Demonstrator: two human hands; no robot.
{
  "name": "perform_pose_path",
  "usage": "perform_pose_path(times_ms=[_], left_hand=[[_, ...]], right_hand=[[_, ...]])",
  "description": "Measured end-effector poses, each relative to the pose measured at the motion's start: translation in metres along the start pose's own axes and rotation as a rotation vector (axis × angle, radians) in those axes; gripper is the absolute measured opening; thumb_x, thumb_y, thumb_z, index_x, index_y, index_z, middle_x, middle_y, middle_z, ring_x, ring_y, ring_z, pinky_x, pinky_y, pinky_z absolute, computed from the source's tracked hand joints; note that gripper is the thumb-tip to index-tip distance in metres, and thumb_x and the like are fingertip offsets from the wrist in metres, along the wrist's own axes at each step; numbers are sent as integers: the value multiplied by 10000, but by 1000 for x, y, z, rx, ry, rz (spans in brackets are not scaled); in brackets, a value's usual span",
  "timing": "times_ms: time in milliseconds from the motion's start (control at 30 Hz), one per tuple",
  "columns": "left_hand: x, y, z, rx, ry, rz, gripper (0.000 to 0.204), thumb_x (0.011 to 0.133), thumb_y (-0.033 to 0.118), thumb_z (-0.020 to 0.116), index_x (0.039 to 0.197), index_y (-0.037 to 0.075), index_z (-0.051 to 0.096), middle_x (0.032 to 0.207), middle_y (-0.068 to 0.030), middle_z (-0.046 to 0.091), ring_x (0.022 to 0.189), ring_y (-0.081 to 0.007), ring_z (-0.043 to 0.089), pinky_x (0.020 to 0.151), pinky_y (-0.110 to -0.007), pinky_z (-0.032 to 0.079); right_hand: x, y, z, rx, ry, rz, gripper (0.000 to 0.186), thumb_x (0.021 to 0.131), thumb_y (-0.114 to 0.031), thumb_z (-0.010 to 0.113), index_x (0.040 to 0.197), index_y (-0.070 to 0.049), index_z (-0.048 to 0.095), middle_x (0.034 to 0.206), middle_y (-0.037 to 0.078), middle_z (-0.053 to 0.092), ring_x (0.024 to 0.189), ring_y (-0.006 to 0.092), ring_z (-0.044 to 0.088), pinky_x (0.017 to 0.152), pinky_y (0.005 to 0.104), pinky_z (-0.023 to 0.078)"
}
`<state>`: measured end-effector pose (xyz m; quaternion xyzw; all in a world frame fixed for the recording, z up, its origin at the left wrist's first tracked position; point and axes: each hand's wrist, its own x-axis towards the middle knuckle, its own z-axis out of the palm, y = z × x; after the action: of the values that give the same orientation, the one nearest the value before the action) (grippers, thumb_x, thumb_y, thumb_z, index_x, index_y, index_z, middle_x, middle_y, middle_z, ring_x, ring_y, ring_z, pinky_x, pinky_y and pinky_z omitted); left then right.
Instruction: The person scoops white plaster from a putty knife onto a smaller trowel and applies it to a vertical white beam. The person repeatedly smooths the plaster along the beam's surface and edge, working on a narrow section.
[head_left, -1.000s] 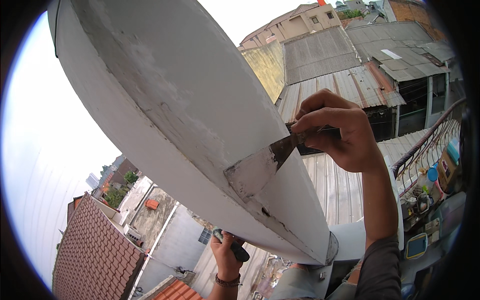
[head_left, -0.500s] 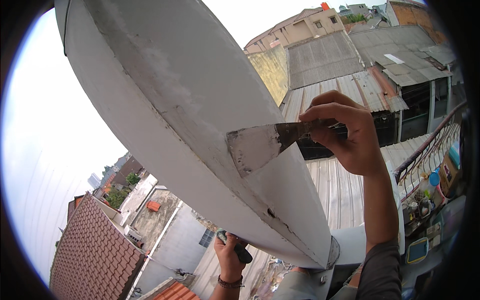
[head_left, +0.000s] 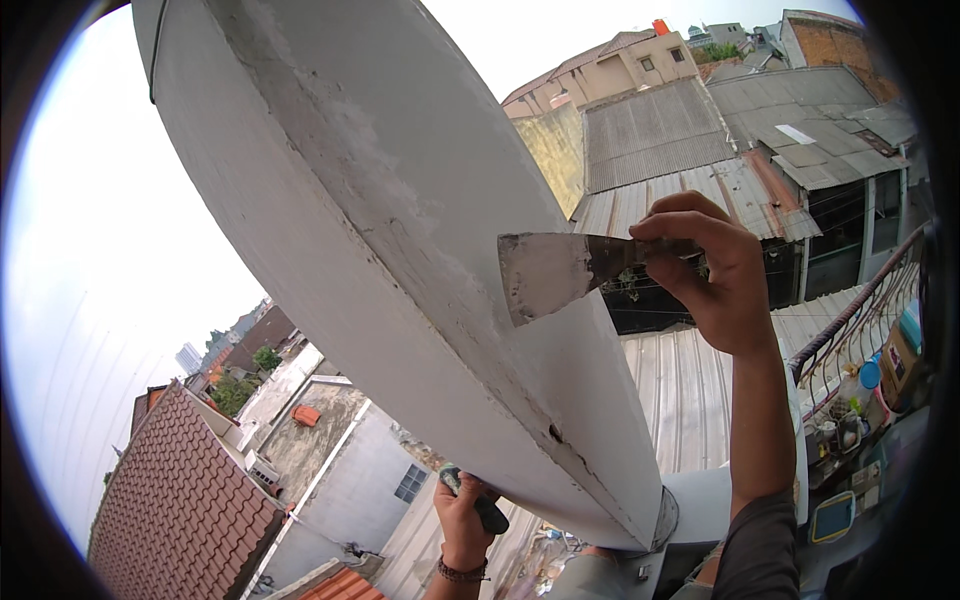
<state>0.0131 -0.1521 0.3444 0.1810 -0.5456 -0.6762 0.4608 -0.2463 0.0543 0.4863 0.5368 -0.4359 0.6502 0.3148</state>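
My right hand (head_left: 705, 270) is closed on the handle of a wide putty knife (head_left: 548, 275). Pale grey filler coats most of the knife's flat blade, up to its dark neck. The blade lies before the right face of a thick white tapering column (head_left: 390, 300); whether it touches cannot be made out. A rough, patchy seam runs down the column, with a small dark hole (head_left: 556, 433) near its lower end. Lower down, at the column's left edge, my left hand (head_left: 463, 520) grips a dark object (head_left: 490, 514) with a greenish end, partly hidden by the fingers.
Far below on the left is a red-brown tiled roof (head_left: 180, 490). Corrugated metal roofs (head_left: 680, 395) spread behind the column to the right. A curved metal railing (head_left: 860, 300) stands at the right, with boxes and household clutter below it. A white ledge (head_left: 700, 490) meets the column's foot.
My right hand has moved the putty knife to the right and slightly up along the column's face. The whole view has shifted a little. My left hand keeps its hold near the column.
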Motion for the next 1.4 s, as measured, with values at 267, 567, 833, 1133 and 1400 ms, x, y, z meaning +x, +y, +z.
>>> perform_pose_path(times_ms=[267, 567, 833, 1133, 1400], left_hand=[[-1, 0, -2, -12, -7, 0, 246, 970, 267, 649, 1009, 42, 559, 833, -26, 617, 679, -119, 571, 652, -322, 538], [4, -8, -18, 35, -71, -15, 264, 1024, 244, 538, 1128, 2, 536, 1027, -79, 625, 871, -218, 662, 825, -431, 588], [6, -14, -23, 12, -91, -14, 286, 1016, 251, 556, 1154, 2, 530, 1033, -90, 634, 887, -238, 674, 836, -452, 583], [6, -13, -23, 15, -76, -6, 303, 1004, 252, 577, 1173, 6, 524, 1050, -88, 634, 934, -257, 672, 861, -457, 575], [4, -20, -28, 30, -62, -13, 308, 999, 259, 585, 1170, 10, 525, 1074, -97, 634, 953, -265, 669, 857, -464, 575]], right_hand=[[6, -11, 3, -5, -52, -60, 256, 815, 72, 706, 1053, -22, 713, 972, 72, 648, 835, 160, 678, 722, 263, 554], [29, -41, 13, 63, 53, -51, 237, 844, 51, 689, 1067, -25, 712, 970, 78, 667, 854, 157, 688, 750, 263, 563], [36, -16, 20, 43, 29, -31, 229, 859, 25, 699, 1079, -36, 712, 983, 75, 683, 869, 151, 688, 751, 260, 557], [46, -17, 39, 178, 53, -26, 248, 871, 4, 700, 1113, -50, 703, 998, 67, 689, 882, 146, 679, 787, 263, 545], [39, 6, 53, 279, 46, 237, 236, 890, -22, 690, 1123, -53, 696, 989, 65, 691, 887, 141, 671, 795, 271, 545]])
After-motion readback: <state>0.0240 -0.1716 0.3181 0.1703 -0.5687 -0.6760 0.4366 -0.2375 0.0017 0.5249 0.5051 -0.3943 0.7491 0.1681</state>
